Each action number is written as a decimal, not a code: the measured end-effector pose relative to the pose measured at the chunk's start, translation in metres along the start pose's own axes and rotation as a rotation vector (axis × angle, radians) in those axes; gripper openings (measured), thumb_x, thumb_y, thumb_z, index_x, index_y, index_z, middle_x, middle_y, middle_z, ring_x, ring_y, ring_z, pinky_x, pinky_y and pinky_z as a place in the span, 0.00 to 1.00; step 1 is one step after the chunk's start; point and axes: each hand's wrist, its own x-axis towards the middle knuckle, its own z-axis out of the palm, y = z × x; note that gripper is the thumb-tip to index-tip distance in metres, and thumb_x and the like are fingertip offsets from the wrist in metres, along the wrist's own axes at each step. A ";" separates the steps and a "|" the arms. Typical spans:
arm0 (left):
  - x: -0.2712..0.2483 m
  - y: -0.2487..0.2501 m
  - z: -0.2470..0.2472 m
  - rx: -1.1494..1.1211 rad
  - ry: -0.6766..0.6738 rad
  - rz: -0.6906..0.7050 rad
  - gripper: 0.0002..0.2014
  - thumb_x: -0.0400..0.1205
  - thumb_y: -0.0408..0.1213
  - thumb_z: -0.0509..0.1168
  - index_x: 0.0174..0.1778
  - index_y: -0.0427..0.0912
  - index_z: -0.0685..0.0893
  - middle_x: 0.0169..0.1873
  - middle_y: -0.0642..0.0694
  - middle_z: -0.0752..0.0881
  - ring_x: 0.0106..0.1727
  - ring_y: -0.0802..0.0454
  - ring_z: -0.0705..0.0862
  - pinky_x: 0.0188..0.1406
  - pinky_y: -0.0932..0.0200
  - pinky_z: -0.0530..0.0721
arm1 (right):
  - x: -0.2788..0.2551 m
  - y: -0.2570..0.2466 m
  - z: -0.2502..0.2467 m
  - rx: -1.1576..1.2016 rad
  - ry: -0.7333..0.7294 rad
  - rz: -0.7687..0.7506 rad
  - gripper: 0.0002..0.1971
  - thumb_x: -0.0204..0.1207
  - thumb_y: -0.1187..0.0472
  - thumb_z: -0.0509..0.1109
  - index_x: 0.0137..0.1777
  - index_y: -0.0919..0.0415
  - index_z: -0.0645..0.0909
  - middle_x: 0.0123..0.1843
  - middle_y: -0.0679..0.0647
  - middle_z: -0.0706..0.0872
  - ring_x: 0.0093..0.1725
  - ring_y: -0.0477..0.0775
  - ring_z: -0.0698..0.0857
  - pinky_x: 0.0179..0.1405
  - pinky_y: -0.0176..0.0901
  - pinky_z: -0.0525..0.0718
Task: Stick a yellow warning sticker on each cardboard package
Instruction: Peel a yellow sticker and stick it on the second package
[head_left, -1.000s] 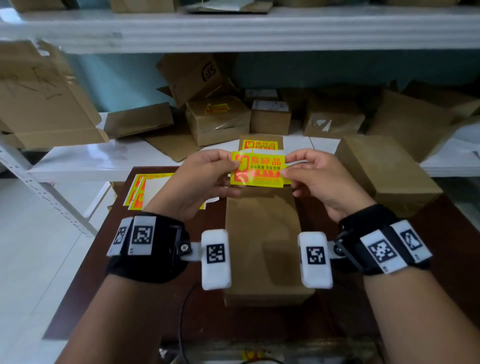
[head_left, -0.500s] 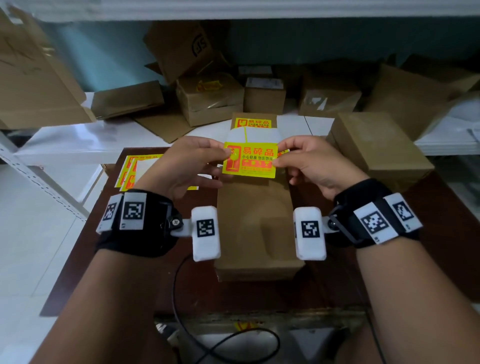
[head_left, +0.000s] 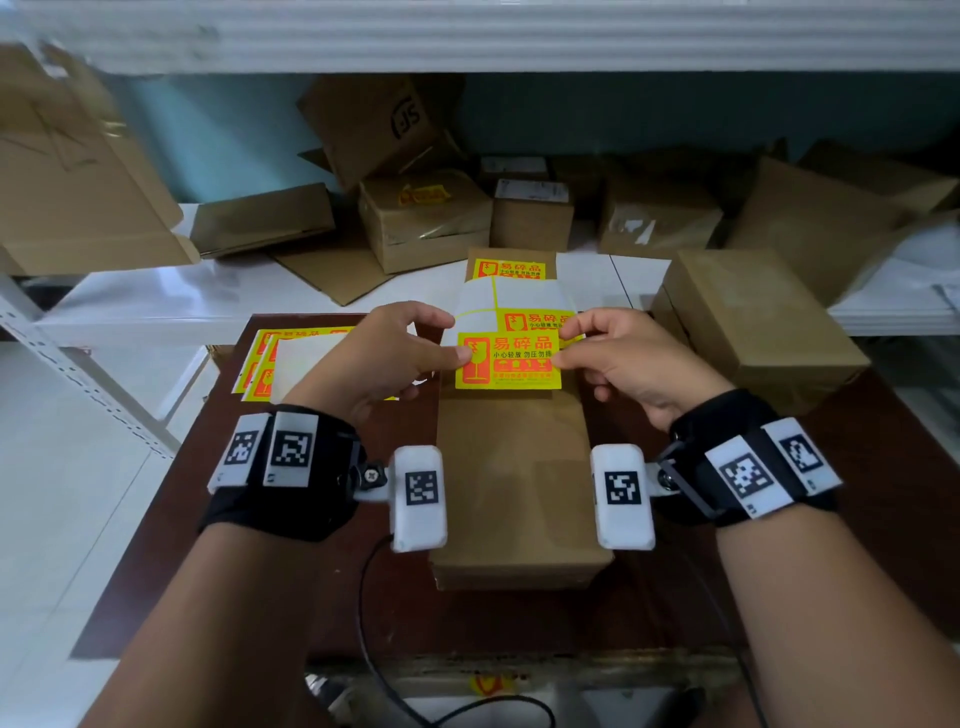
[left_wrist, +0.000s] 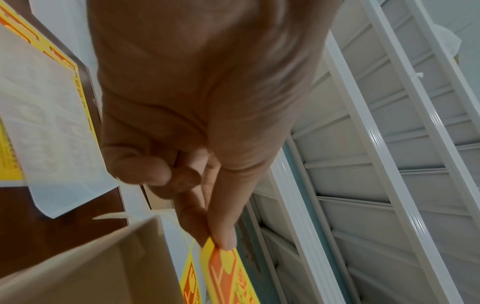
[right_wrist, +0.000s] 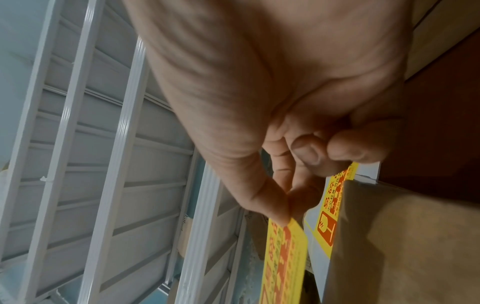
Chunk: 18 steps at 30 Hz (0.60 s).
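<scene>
Brown table (head_left: 857, 519), both hands pinching yellow sticker (head_left: 508, 361) over package (head_left: 514, 478), wrist views show fingertip grip.

Dark brown wooden table (head_left: 857, 519), long brown cardboard package (head_left: 514, 483) at centre, yellow sticker sheets (head_left: 270, 358) at ten o'clock, squat cardboard box (head_left: 753, 322) at two o'clock

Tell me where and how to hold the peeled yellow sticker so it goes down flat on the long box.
Hold the yellow sticker by its two short side edges, one from each side, as now: the left hand pinches the left edge, the right hand the right. It is thin and floppy, so pinching opposite edges likely keeps it taut and keeps fingers mostly off the adhesive back, above the long cardboard box.
</scene>
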 end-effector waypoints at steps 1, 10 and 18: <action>0.001 -0.001 -0.001 0.003 0.004 -0.008 0.18 0.74 0.43 0.80 0.59 0.52 0.86 0.39 0.47 0.86 0.36 0.54 0.79 0.29 0.60 0.80 | 0.000 0.000 0.000 -0.008 -0.004 0.004 0.10 0.74 0.68 0.78 0.48 0.54 0.82 0.32 0.52 0.77 0.25 0.45 0.70 0.25 0.41 0.69; 0.005 -0.006 0.002 0.082 -0.022 0.007 0.09 0.74 0.46 0.80 0.47 0.53 0.89 0.49 0.42 0.89 0.42 0.50 0.82 0.32 0.57 0.80 | -0.002 0.002 0.000 -0.089 -0.015 0.049 0.10 0.74 0.65 0.79 0.49 0.53 0.81 0.41 0.56 0.82 0.30 0.47 0.71 0.26 0.39 0.67; 0.008 -0.009 0.004 0.063 -0.037 0.003 0.10 0.72 0.45 0.81 0.47 0.52 0.89 0.50 0.33 0.90 0.40 0.48 0.81 0.32 0.55 0.77 | 0.000 0.008 -0.001 -0.088 -0.033 0.067 0.11 0.73 0.66 0.79 0.48 0.55 0.82 0.44 0.58 0.83 0.32 0.48 0.73 0.26 0.41 0.73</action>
